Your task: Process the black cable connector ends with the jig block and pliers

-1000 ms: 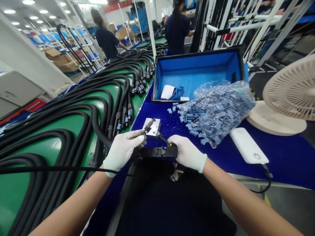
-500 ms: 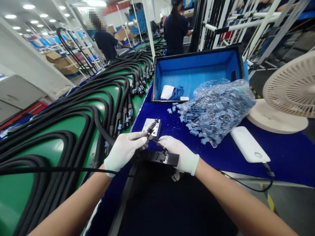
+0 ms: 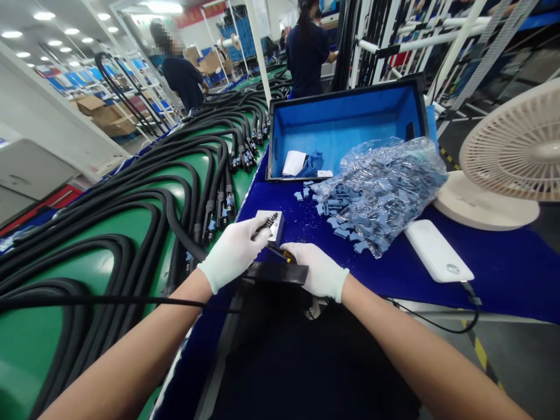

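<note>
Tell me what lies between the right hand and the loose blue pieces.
In the head view, only blue tabletop lies between the right hand and the blue pieces.

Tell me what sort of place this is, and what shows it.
Probably a factory assembly floor: rows of black hoses with connector ends on a long green surface, small blue parts spilling from a clear bag, and people in dark tops farther along.
</note>
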Demonstrator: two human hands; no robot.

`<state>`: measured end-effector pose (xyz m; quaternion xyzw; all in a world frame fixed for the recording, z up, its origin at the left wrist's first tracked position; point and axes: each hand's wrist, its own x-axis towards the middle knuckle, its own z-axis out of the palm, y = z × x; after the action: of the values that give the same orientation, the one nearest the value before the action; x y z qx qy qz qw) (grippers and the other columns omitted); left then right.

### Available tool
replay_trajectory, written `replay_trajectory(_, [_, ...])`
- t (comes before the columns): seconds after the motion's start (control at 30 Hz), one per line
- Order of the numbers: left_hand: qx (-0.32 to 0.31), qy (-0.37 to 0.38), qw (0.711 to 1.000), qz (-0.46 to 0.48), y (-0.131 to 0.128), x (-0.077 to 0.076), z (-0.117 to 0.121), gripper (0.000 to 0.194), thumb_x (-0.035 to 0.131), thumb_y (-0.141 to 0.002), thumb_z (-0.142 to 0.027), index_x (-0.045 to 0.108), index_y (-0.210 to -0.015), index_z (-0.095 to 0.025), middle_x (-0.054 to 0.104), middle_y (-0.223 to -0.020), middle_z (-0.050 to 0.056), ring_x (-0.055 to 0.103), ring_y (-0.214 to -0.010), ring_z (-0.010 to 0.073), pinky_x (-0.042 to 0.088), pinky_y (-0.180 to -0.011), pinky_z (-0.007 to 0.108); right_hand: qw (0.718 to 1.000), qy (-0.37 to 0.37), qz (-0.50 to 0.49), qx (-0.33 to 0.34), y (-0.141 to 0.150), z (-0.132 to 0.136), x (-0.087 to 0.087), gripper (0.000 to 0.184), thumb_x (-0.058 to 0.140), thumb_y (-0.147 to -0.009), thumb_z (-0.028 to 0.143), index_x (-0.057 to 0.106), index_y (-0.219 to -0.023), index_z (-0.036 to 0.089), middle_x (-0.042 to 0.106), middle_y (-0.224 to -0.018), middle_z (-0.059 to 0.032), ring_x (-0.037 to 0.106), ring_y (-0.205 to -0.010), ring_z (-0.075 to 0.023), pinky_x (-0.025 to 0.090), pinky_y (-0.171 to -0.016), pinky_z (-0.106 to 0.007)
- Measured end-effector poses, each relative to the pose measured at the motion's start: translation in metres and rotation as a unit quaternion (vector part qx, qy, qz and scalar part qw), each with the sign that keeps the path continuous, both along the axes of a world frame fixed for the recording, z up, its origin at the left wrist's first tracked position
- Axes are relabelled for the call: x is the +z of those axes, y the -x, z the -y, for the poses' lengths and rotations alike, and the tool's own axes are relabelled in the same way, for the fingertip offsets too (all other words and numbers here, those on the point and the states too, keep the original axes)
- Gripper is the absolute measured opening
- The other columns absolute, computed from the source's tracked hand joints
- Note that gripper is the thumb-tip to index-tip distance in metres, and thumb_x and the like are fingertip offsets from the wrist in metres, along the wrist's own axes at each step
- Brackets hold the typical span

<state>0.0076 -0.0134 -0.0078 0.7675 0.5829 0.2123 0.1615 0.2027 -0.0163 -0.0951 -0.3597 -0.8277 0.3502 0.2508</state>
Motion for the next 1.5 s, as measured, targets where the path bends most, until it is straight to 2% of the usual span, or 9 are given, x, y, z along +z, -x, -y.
replay_trajectory(0.2, [0.037,0.043,0.998,0.037,0.006,-0.005,0.003,0.045,0.05,-0.097,-0.044,0.07,-0.131,-0.021,0.076,-0.119,0.005,0.071,-0.104,0.0269,0.052,-0.091,0.031,0.996,-0.037,0.055,-0.052,0.017,-0.011,-0.025,0.004,0.06,-0.091,0.023,0.062,-0.089,0.02,0.069,-0.085,-0.003,0.063,-0.076,-0.0179,0.04,-0.069,-0.028])
replay_trajectory(0.4, [0.057,0.077,0.977,0.192,-0.003,-0.007,-0.002,0.048,0.061,-0.091,-0.044,0.068,-0.131,-0.019,0.07,-0.132,0.007,0.065,-0.12,0.0265,0.047,-0.107,0.035,0.998,-0.06,0.013,0.03,-0.014,-0.01,-0.009,0.012,0.057,-0.094,0.024,0.063,-0.103,0.019,0.07,-0.102,-0.007,0.066,-0.093,-0.0211,0.047,-0.081,-0.031])
replay_trajectory(0.6, [0.101,0.043,0.956,0.272,-0.004,-0.005,-0.003,0.054,0.066,-0.09,-0.043,0.064,-0.135,-0.013,0.072,-0.125,0.011,0.069,-0.107,0.0257,0.053,-0.095,0.036,0.99,-0.067,0.0,-0.123,-0.038,-0.004,0.004,0.058,0.079,-0.074,0.024,0.06,-0.128,0.015,0.055,-0.14,-0.0177,0.053,-0.125,-0.0325,0.042,-0.106,-0.048])
replay_trajectory(0.77, [-0.024,0.081,0.979,0.188,-0.004,0.0,0.008,0.039,0.065,-0.09,-0.032,0.072,-0.127,-0.023,0.072,-0.126,0.004,0.065,-0.117,0.0256,0.046,-0.106,0.036,0.957,0.175,-0.203,-0.11,-0.025,0.018,0.008,0.044,0.076,-0.079,0.03,0.061,-0.119,0.022,0.07,-0.105,-0.0033,0.066,-0.091,-0.0205,0.054,-0.083,-0.036])
replay_trajectory(0.87, [-0.116,0.1,0.98,0.128,-0.006,-0.006,0.012,0.029,0.066,-0.088,-0.027,0.078,-0.114,-0.024,0.073,-0.11,0.005,0.066,-0.108,0.025,0.049,-0.099,0.036,0.935,0.21,-0.26,-0.118,-0.016,0.021,0.008,0.047,0.076,-0.074,0.021,0.058,-0.118,0.022,0.069,-0.11,-0.0038,0.066,-0.097,-0.0211,0.055,-0.085,-0.035])
replay_trajectory(1.07, [-0.174,0.053,0.982,0.058,-0.001,-0.024,0.011,0.026,0.063,-0.091,-0.027,0.078,-0.112,-0.028,0.066,-0.093,0.006,0.062,-0.091,0.0225,0.05,-0.085,0.036,0.92,0.269,-0.273,-0.079,-0.01,0.012,0.008,0.067,0.076,-0.066,0.013,0.053,-0.128,0.021,0.066,-0.11,-0.0045,0.066,-0.088,-0.0197,0.056,-0.075,-0.032])
replay_trajectory(1.2, [-0.241,0.049,0.967,0.064,0.009,-0.035,0.001,0.022,0.067,-0.088,-0.028,0.08,-0.106,-0.028,0.066,-0.094,0.006,0.061,-0.094,0.023,0.049,-0.09,0.038,0.911,0.294,-0.287,-0.032,-0.009,0.011,0.008,0.066,0.075,-0.064,0.011,0.054,-0.126,0.021,0.068,-0.109,-0.0042,0.067,-0.081,-0.0188,0.057,-0.074,-0.034])
replay_trajectory(1.4, [-0.139,0.238,0.939,0.205,0.009,-0.044,-0.025,0.108,0.081,-0.057,-0.018,0.039,-0.157,-0.023,0.064,-0.113,0.006,0.066,-0.101,0.0242,0.052,-0.093,0.039,0.925,0.229,-0.298,-0.056,-0.005,0.014,0.013,0.051,0.074,-0.067,0.008,0.061,-0.115,0.019,0.071,-0.111,-0.0052,0.067,-0.104,-0.0225,0.054,-0.094,-0.039])
replay_trajectory(1.5, [-0.095,0.178,0.969,0.143,0.006,-0.044,-0.019,0.099,0.083,-0.055,-0.022,0.051,-0.149,-0.021,0.067,-0.101,0.004,0.066,-0.093,0.0239,0.053,-0.086,0.036,0.929,0.223,-0.285,-0.074,-0.006,0.012,0.01,0.045,0.074,-0.066,0.009,0.064,-0.109,0.019,0.072,-0.108,-0.0052,0.068,-0.101,-0.0224,0.055,-0.094,-0.04])
